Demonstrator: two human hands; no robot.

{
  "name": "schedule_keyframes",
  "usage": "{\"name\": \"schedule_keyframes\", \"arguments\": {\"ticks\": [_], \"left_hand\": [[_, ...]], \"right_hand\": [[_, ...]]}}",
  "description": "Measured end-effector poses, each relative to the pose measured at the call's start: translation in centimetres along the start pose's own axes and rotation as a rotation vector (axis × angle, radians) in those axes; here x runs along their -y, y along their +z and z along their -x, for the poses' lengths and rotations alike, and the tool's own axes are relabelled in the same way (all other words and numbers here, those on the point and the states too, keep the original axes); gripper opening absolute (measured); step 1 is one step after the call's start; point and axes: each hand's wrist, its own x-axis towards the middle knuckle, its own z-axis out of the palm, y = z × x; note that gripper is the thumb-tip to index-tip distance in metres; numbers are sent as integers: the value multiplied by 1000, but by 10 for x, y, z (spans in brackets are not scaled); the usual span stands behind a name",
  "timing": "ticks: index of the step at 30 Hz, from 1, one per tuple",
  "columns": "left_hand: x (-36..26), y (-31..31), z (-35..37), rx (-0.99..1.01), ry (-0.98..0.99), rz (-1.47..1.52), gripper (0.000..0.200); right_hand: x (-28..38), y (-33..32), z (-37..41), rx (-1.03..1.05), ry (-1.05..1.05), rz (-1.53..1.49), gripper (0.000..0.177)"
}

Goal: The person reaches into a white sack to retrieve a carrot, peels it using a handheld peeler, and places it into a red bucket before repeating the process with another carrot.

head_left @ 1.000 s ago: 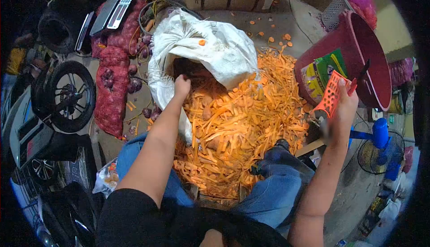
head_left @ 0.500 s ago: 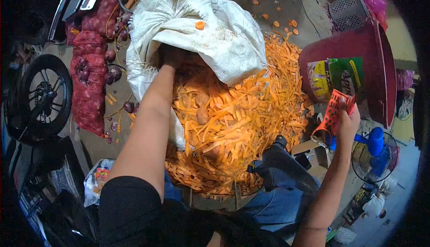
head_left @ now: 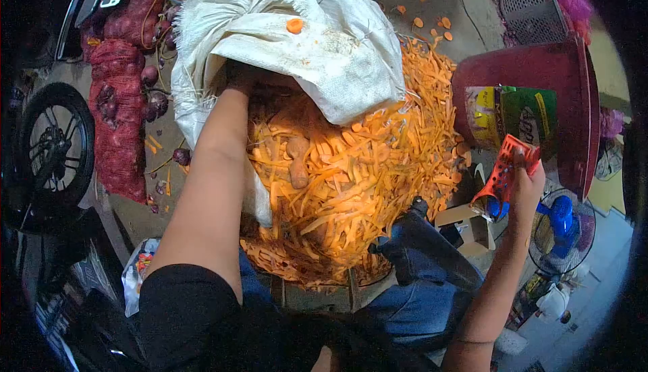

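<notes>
Reaching deep into the sack
Left hand is groping inside the sack by the peels, fingers hidden; right hand is gripping the peeler, best holding it clear.

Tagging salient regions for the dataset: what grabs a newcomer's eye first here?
The big heap of orange carrot strips fills the centre, with a white sack draped over its top, where the left hand reaches into the sack's mouth. At right, the right hand grips an orange perforated tool beside a dark red bucket.
</notes>
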Motion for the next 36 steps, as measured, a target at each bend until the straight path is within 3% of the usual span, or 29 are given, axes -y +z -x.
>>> {"name": "schedule_keyframes", "arguments": {"ticks": [10,16,18,23,27,28,33,35,36], "left_hand": [[3,-1,-6,28,9,-19,43],[5,-4,-9,35,23,-21,43],[5,-9,-8,35,34,-19,43],[-2,-31,-4,28,90,-3,44],[-4,-65,12,8,184,9,44],[-6,-69,19,-1,202,1,44],[-13,-67,51,-145,268,-104,44],[-51,-112,93,-2,127,-79,48],[-48,-94,86,-169,213,-177,48]], "right_hand": [[1,-3,-4,46,75,45,23],[1,4,-3,-15,-51,74,22],[5,1,-1,13,23,94,22],[2,-4,7,26,-9,-44,20],[7,-14,19,28,-57,-53,20],[4,-16,22,13,-192,-17,23],[-6,-26,39,-5,-215,0,25],[-1,-30,41,0,-154,75,24],[-2,-31,40,13,-139,93,23]]}}
